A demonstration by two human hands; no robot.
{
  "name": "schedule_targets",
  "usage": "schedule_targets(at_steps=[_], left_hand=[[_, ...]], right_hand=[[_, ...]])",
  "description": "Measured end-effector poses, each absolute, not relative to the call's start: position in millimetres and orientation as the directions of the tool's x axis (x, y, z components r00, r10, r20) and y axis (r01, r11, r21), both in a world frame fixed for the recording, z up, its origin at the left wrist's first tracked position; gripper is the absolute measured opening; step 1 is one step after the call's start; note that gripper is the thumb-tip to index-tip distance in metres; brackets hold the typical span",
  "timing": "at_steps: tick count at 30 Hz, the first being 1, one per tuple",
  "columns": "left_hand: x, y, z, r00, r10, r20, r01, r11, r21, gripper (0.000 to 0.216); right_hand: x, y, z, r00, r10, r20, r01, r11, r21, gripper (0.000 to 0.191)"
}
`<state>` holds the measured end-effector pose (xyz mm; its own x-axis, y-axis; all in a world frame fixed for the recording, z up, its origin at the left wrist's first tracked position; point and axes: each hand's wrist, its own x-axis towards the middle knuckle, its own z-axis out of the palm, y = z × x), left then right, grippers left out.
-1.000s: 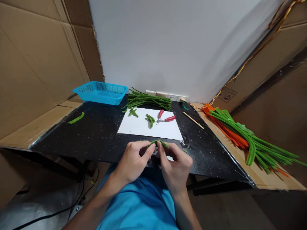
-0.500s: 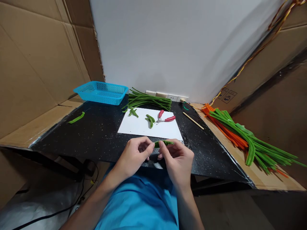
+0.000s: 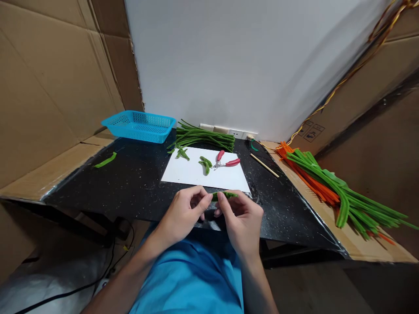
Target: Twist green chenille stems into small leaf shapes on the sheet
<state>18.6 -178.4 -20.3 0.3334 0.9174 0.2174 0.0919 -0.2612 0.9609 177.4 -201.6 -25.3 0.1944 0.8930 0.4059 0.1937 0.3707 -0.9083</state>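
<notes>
Between my two hands, just over the near edge of the black table, is a short piece of dark green pipe cleaner (image 3: 232, 194), shaped like a narrow leaf. My right hand (image 3: 242, 213) pinches it between thumb and fingers. At its other end, my left hand (image 3: 188, 209) has thumb and forefinger closed on the tip. Beyond my hands lies a white sheet (image 3: 183, 174). On it are a small group of bent green pieces (image 3: 206, 165), another such group (image 3: 182, 152) at the upper left, and red-handled cutting pliers (image 3: 227, 162).
Dark green pipe cleaners (image 3: 206, 137) lie along the wall. A blue basket (image 3: 140, 131) stands back left; a green strip (image 3: 105, 160) lies before it. At right are a wooden stick (image 3: 264, 165), orange pipe cleaners (image 3: 310, 181) and lighter green ones (image 3: 343, 192).
My hands and the piece between them have hardly moved. The whole view has shifted very slightly.
</notes>
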Motion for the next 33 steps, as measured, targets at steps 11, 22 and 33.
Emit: schedule_targets(at_steps=[11,22,33], left_hand=[[18.7,-178.1,-18.7,0.333,0.924,0.189,0.167,-0.255,0.953,0.037],[17.7,-178.1,-21.4,0.353,0.917,0.187,0.164,-0.257,0.952,0.041],[19.6,-178.5,-18.3,0.381,0.906,0.185,0.200,-0.276,0.940,0.034]], right_hand=[[173.9,-204.2,-30.0,0.193,0.875,0.444,0.336,0.366,-0.868,0.037],[172.2,-204.2,-28.4,0.206,0.832,0.515,0.449,0.387,-0.805,0.049],[170.8,-205.0,-31.2,0.247,0.851,0.464,0.349,0.369,-0.861,0.044]])
